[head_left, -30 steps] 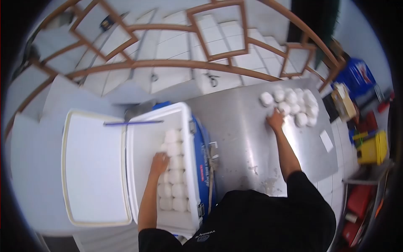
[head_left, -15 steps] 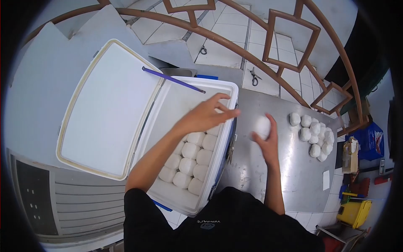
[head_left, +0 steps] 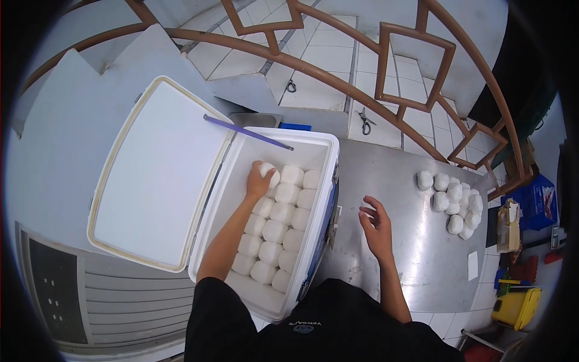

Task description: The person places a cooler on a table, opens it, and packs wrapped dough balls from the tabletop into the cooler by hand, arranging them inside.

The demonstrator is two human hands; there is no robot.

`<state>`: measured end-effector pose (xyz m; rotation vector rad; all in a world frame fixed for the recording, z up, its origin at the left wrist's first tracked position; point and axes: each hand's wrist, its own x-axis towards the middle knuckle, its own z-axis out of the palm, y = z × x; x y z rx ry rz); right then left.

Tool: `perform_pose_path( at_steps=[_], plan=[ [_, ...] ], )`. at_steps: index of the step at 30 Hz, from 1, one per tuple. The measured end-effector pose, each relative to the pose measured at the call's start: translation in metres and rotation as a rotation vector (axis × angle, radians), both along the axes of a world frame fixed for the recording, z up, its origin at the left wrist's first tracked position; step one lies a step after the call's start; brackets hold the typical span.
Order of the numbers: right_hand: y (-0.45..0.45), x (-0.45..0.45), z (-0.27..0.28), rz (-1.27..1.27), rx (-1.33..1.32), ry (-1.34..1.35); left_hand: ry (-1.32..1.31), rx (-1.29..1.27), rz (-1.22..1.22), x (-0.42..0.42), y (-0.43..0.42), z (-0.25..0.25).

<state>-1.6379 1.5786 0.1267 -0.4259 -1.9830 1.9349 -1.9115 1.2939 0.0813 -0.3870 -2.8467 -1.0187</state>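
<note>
My left hand [head_left: 258, 181] is inside the cooler box, its fingers wrapped round a white ball [head_left: 271, 177] at the far left end of the packed ones. The ball is rounded with slightly flat sides; its material is unclear. Beside and below it, several like white balls [head_left: 281, 212] sit in close rows within the white-rimmed cooler box [head_left: 333, 151]. Over the metal table, my right hand [head_left: 376, 228] is raised with fingers curled loosely and apart, and no ball shows in it.
The cooler's lid [head_left: 160, 175] stands open to the left, with a purple strap [head_left: 250, 133] across to the box. More white balls [head_left: 455, 193] lie at the right on the metal table [head_left: 410, 253]. Scissors [head_left: 365, 122] rest on the tiled step behind a brown railing [head_left: 338, 69].
A white ball was in my right hand, and my left hand was open above the cooler. Now my left hand is down in the cooler on a ball, and my right hand no longer holds one.
</note>
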Motion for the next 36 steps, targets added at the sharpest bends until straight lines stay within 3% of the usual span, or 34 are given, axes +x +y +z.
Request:
perform_pose_path(
  at_steps=[3,5,8,11,14,17,18,21,23,25,26,29,33,35,36],
  plan=[
    [0.007,0.013,-0.011,0.023,0.006,-0.076,-0.226,-0.111,-0.109,-0.011,-0.013,-0.029],
    [0.013,0.018,-0.018,0.012,0.021,-0.099,-0.429,-0.27,-0.26,-0.032,-0.025,-0.029],
    [0.017,0.024,-0.032,0.006,0.04,-0.137,-0.534,-0.66,-0.311,-0.036,-0.002,-0.004],
    [0.023,0.029,-0.036,0.007,0.069,-0.149,0.035,-1.277,-0.5,-0.028,0.022,0.004],
    [0.032,0.038,-0.043,-0.009,0.082,-0.162,-0.163,-1.033,-0.471,-0.044,0.012,-0.035],
    [0.044,0.043,-0.059,-0.042,0.105,-0.169,-0.35,-1.066,-0.593,-0.082,0.001,-0.072],
    [0.055,0.05,-0.063,-0.07,0.121,-0.185,-0.288,-1.015,-0.776,-0.081,-0.003,-0.063],
    [0.119,0.058,-0.082,-0.203,0.266,-0.236,-0.386,-0.554,-0.654,-0.1,-0.046,-0.087],
    [0.175,0.03,-0.128,-0.312,0.406,-0.206,-0.762,-0.414,-0.426,-0.041,-0.001,-0.003],
    [0.22,0.004,-0.168,-0.521,0.747,-0.335,-0.478,-0.508,-0.523,-0.048,-0.01,-0.039],
    [0.237,-0.01,-0.162,-0.534,0.756,-0.371,-0.333,-0.549,-0.561,-0.048,-0.02,-0.052],
    [0.289,-0.046,-0.2,-0.373,0.892,-0.569,0.036,-0.567,-0.512,-0.016,-0.017,-0.053],
    [0.327,-0.066,-0.236,-0.233,0.945,-0.665,-0.187,-0.573,-0.48,-0.006,-0.032,-0.062],
    [0.33,-0.071,-0.25,-0.343,0.972,-0.576,-0.281,-0.583,-0.428,0.001,-0.028,-0.046],
    [0.317,-0.067,-0.231,-0.347,0.922,-0.571,-0.317,-0.583,-0.399,0.004,-0.029,-0.04]
  ],
)
